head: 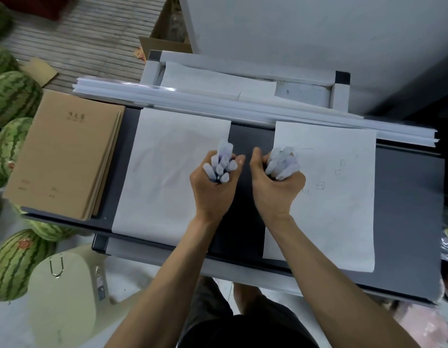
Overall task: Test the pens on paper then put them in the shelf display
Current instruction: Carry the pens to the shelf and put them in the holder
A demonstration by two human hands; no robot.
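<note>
Both hands are fisted knuckles-up over the dark worktop [406,197], the left hand [213,187] and right hand [275,189] each gripping what looks like an upright bundle of white-capped pens [221,164] between two paper sheets [167,172].

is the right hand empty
No, the right hand grips a bundle of capped pens at the left edge of the right sheet.

From my feed: left hand [213,189] and right hand [275,192] are bare, and both forearms [167,272] are uncovered down to the frame edge. Black top [243,332] at bottom of view. Dark grey legwear [208,300] past it, can't tell the cut.
</note>
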